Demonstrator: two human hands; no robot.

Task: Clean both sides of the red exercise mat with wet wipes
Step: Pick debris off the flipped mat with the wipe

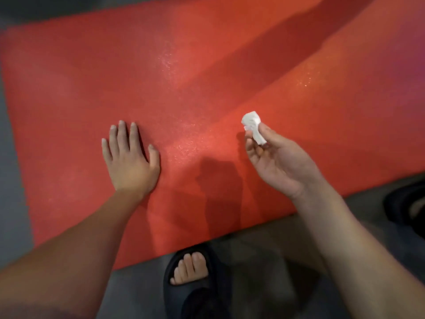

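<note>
Floor (13, 185): smooth, matte grey, no visible seams or pattern. Seen along the left edge of the view, in the top left corner and across the bottom. Top left corner is much darker, almost black, blurred; cannot tell whether shadow or a different surface.

Light: warm, bright toward the centre and right of the view, falling off to the left. A broad diagonal shadow band runs from the upper right toward the centre. Softer, darker shadow patches lie on the floor at the bottom right. A faint purple tint shows at the far right edge.

No walls, furniture or windows in view.
</note>
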